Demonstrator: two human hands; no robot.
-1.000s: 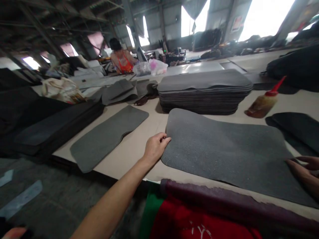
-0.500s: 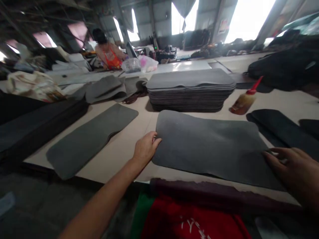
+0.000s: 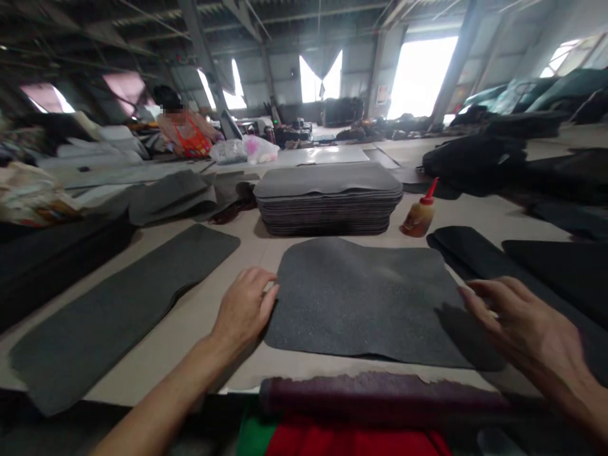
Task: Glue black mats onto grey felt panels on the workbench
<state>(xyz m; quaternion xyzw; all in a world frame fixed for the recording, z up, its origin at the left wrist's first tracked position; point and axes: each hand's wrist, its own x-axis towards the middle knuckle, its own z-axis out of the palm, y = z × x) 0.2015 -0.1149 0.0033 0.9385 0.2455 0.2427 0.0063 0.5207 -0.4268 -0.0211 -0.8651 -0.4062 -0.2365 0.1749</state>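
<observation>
A dark grey sheet [image 3: 356, 304] with rounded corners lies in front of me, slightly wavy along its far edge. My left hand [image 3: 247, 307] pinches its left edge between thumb and fingers. At the sheet's right edge, my right hand [image 3: 527, 323] is closed on the border, its shadow falling across the surface. Just beyond stands a tall stack of similar grey sheets [image 3: 327, 206]. To the left, more grey sheets [image 3: 128, 304] lie at an angle, at least two of them layered.
A bottle with a red nozzle [image 3: 418, 215] holds amber liquid right of the stack. Black pieces [image 3: 475, 247] lie at the right. A ragged maroon cloth [image 3: 380, 396] lines the near table edge. A person in an orange apron [image 3: 190, 133] is at the back left.
My view has shifted, raising the background windows and lowering the table items. The sheet stays between my hands, both of which remain at its side edges.
</observation>
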